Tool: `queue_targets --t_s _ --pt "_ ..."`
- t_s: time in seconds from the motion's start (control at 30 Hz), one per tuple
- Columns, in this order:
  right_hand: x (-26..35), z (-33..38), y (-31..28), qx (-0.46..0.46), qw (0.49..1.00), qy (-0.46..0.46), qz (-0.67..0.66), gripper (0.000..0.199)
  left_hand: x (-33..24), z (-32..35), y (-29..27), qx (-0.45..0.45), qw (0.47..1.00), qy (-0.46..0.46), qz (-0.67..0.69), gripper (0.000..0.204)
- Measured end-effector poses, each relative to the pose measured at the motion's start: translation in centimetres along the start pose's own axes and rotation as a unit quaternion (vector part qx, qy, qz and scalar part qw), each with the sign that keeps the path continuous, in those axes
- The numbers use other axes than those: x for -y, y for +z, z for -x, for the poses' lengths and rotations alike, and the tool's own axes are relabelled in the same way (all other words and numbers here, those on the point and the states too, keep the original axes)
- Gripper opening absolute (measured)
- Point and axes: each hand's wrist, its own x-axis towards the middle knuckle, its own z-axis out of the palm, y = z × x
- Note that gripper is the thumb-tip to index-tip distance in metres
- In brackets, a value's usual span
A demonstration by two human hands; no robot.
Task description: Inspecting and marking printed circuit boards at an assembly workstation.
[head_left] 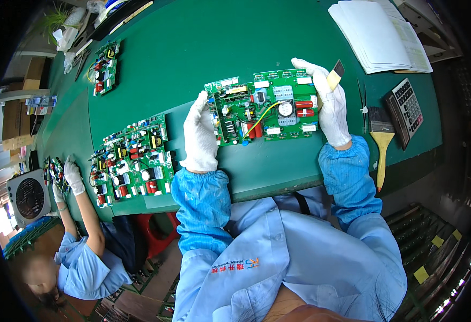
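A green circuit board [265, 104] crowded with parts is held by its two ends above the table. White capacitors, red cylinders and a yellow-green wire show on its upper face. My left hand [200, 134], in a white knitted glove, grips the left end. Closed on the right end is my right hand [330, 104], gloved the same way. A small flat piece, pale yellow with a dark tip [336, 74], shows by the right fingers; its kind is unclear. Several similar populated boards [131, 161] lie side by side to the left of my left hand.
Another board [105, 68] lies at the far left of the green table [192, 43]. Papers [372, 37], a calculator [407, 110] and a yellow-handled brush [381, 147] are on the right. At left, a co-worker's gloved hand [74, 177] touches a board near a fan [30, 198].
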Motion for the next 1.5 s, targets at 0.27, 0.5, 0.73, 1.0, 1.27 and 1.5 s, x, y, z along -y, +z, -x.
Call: queue_targets --t_s 0.27,0.5,0.73,1.0,1.27,1.5 --pt "0.0 0.0 0.3 -0.010 0.999 0.016 -0.030 0.050 -0.2 0.3 0.2 0.034 0.999 0.003 -0.007 0.036" --pt "-0.1 0.0 0.1 -0.008 0.998 0.036 -0.046 0.050 0.0 0.1 0.2 0.025 1.000 0.007 0.005 0.036" --pt "-0.1 0.0 0.2 -0.015 0.996 0.053 -0.066 0.048 0.1 -0.1 0.0 0.031 0.999 -0.006 0.011 0.036" --pt "-2.0 -0.2 0.0 -0.008 0.989 0.146 0.026 0.042 1.4 -0.6 -0.6 0.009 0.992 0.020 -0.124 0.032" --pt "-2.2 -0.4 0.6 -0.017 0.991 0.134 0.002 0.031 1.5 0.5 -0.3 -0.057 0.908 0.141 -0.391 0.042" --pt "-2.0 -0.6 -0.4 0.027 0.982 0.103 0.155 0.034 1.3 0.1 -0.2 -0.102 0.735 0.289 -0.605 0.031"
